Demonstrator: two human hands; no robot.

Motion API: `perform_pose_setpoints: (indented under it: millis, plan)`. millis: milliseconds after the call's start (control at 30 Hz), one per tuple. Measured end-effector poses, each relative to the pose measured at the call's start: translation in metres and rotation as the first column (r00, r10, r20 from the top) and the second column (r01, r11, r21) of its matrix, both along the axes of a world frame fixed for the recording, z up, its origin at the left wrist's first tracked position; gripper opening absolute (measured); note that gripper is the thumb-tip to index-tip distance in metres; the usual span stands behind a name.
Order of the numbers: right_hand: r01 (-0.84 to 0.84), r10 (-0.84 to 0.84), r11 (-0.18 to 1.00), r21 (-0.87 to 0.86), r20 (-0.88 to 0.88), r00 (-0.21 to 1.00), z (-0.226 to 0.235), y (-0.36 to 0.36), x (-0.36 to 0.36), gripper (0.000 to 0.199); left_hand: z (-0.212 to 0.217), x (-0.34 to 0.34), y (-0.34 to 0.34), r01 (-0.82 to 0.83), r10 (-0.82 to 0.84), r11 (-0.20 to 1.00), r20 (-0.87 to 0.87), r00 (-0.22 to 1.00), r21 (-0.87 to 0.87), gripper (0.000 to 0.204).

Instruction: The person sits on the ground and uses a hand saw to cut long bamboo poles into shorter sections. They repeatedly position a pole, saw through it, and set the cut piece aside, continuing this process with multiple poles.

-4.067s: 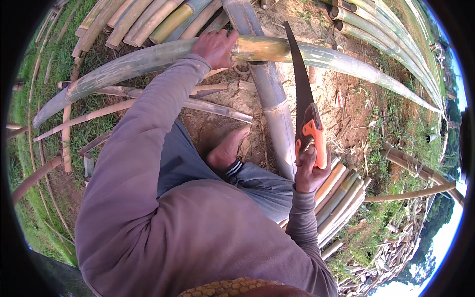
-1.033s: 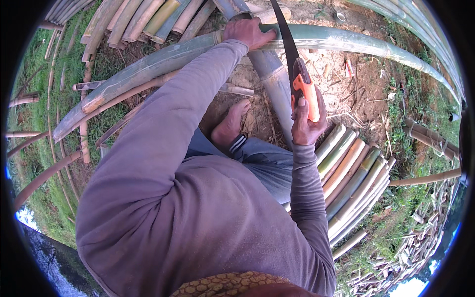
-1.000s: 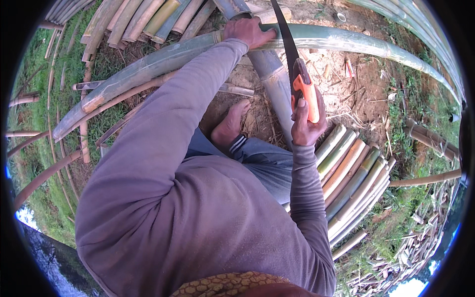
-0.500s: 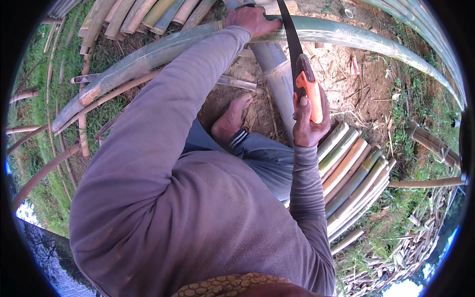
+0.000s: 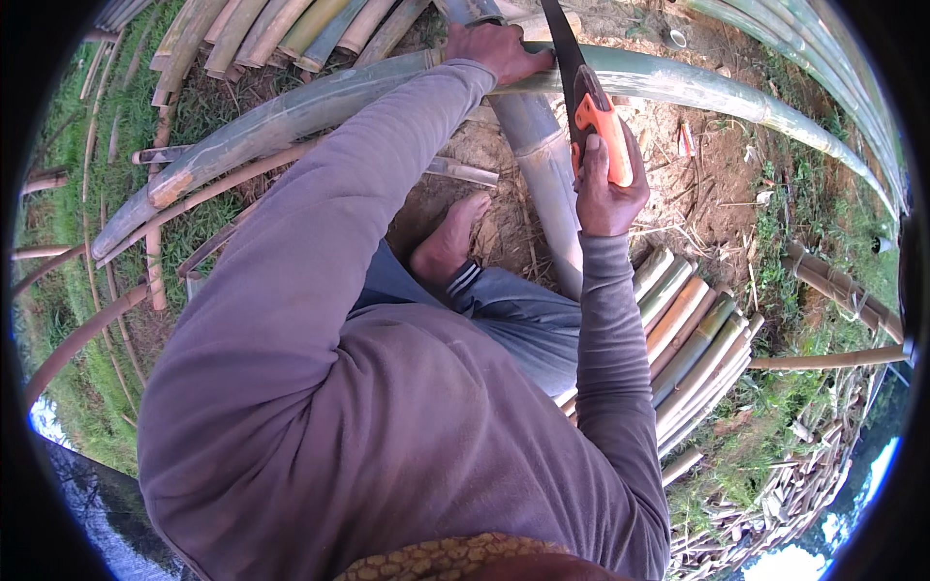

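A long green bamboo pole [image 5: 678, 79] crosses in front of me from left to right, bowed by the lens. My left hand [image 5: 499, 51] is closed over it near the middle, thumb toward the saw; its other fingertips are partly hidden. In my right hand [image 5: 612, 198] is a hand saw [image 5: 603, 136] with an orange and black handle. Its dark blade lies across the pole, just right of my left thumb. I cannot tell whether the teeth have cut in. Under the pole, a thick grey-green bamboo piece [image 5: 541, 155] runs toward me.
Cut bamboo lengths [image 5: 693, 334] are stacked by my right forearm, and more lengths [image 5: 281, 34] lie at the far left. Long poles [image 5: 804, 58] stretch along the far right. My bare foot [image 5: 450, 237] rests on the soil near the thick bamboo. Bamboo scraps [image 5: 790, 504] are heaped at lower right.
My right hand and the saw have moved forward, away from me, along the blade's line. The left hand keeps its hold on the pole.
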State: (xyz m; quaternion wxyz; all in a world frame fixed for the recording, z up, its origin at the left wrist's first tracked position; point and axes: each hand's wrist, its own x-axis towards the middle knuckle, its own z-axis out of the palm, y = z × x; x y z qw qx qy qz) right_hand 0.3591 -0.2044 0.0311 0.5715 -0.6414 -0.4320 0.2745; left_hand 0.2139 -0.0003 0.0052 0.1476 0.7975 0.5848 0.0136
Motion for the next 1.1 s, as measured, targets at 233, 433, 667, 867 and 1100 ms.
perform_pose_setpoints:
  millis: [233, 433, 667, 867, 1100]
  plan:
    - [-0.024, 0.018, 0.993, -0.117, -0.052, 0.999, 0.012, -0.170, 0.011, 0.064, -0.005, -0.005, 0.002, -0.003, 0.006, 0.999, 0.072, 0.997, -0.047, 0.086]
    - [-0.014, 0.014, 1.000, 0.019, 0.020, 1.000, 0.000, -0.007, -0.004, 0.045, -0.001, 0.003, -0.005, 0.021, -0.018, 0.996, 0.026, 0.999, -0.088, 0.090]
    - [-0.006, 0.009, 0.998, 0.061, -0.048, 0.999, 0.001, 0.031, -0.007, 0.042, -0.017, -0.099, 0.005, 0.132, -0.212, 0.953, 0.286, 0.934, 0.273, 0.117]
    - [-0.013, 0.013, 1.000, 0.019, -0.040, 0.999, 0.011, 0.037, -0.006, 0.043, -0.003, -0.199, -0.027, 0.121, -0.108, 0.991, -0.196, 0.975, 0.055, 0.107]
    - [0.023, -0.024, 0.998, -0.062, -0.029, 0.999, 0.021, -0.087, -0.006, 0.053, -0.018, -0.208, -0.035, 0.143, -0.128, 0.980, -0.111, 0.986, 0.141, 0.093]
